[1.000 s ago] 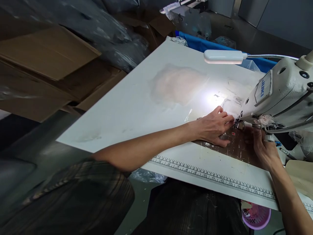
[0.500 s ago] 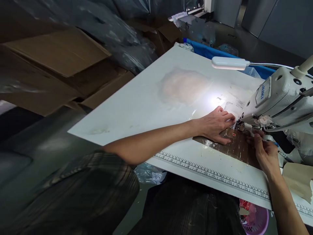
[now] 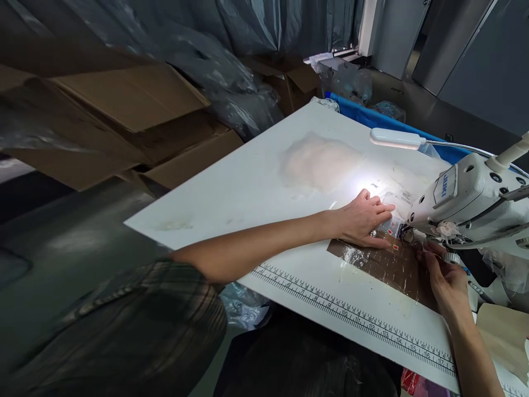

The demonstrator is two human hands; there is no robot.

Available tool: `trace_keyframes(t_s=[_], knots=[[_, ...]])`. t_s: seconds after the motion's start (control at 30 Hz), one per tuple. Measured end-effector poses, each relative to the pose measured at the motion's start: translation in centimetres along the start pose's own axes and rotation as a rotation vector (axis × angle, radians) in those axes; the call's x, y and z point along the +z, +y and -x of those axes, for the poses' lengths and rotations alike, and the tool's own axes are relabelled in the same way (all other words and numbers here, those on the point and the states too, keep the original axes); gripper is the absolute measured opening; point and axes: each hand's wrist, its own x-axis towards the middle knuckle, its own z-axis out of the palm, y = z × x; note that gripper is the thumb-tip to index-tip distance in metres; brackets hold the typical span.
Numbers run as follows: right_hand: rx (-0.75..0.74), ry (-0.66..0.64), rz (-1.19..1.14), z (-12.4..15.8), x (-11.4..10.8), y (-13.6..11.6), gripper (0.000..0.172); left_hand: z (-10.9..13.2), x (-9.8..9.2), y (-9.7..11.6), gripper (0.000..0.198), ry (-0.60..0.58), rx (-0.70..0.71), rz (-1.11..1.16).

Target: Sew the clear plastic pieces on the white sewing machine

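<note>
My left hand [image 3: 363, 221] lies palm down with its fingers stretched out, just left of the needle area of a white sewing machine [image 3: 467, 193]. Under and beside its fingertips is a thin, pale, see-through piece [image 3: 392, 225] with small red marks. Its thumb rests at the edge of a brown, shiny patch [image 3: 380, 259] on the table. On the other side of the needle, my right hand [image 3: 448, 281] has thumb and fingers pinched together close to the machine's base. What they hold is too small to make out.
The white table [image 3: 248, 182] has a printed ruler [image 3: 355, 317] along its near edge. A lamp [image 3: 395, 139] on a bendable neck lights the needle area. Cardboard boxes [image 3: 132, 99] stand to the left, and a blue cloth edge [image 3: 363, 113] runs behind the table. Brown paper [image 3: 502, 336] lies at right.
The view has shifted, so the table and machine sit lower. My left hand's fingers have flattened and drawn slightly back from the needle, uncovering more red marks. My right hand stays beside the machine.
</note>
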Motion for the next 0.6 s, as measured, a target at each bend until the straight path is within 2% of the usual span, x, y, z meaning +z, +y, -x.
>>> trace_keyframes(t_s=[0.1, 0.17, 0.27, 0.37, 0.47, 0.6], knots=[[-0.010, -0.034, 0.019, -0.2, -0.1, -0.2, 0.038, -0.1, -0.5, -0.7, 0.056, -0.008, 0.014, 0.052], [-0.010, -0.044, 0.021, -0.4, -0.1, -0.4, 0.039, -0.9, -0.9, -1.3, 0.046, 0.005, 0.040, 0.028], [-0.031, -0.017, 0.022, -0.5, 0.0, -0.5, 0.041, -3.2, -1.4, -2.4, 0.027, 0.055, 0.075, -0.068], [-0.118, 0.011, 0.095, -0.3, 0.0, -0.2, 0.040, -5.8, -1.1, -3.7, 0.031, -0.005, 0.117, -0.109], [-0.257, 0.075, 0.253, -0.1, -0.4, 0.3, 0.035, -7.3, -0.4, -4.8, 0.026, -0.067, 0.036, -0.116], [-0.421, 0.124, 0.369, -0.4, -1.0, 0.6, 0.030, -7.2, 0.4, -5.8, 0.038, -0.016, -0.091, -0.142]])
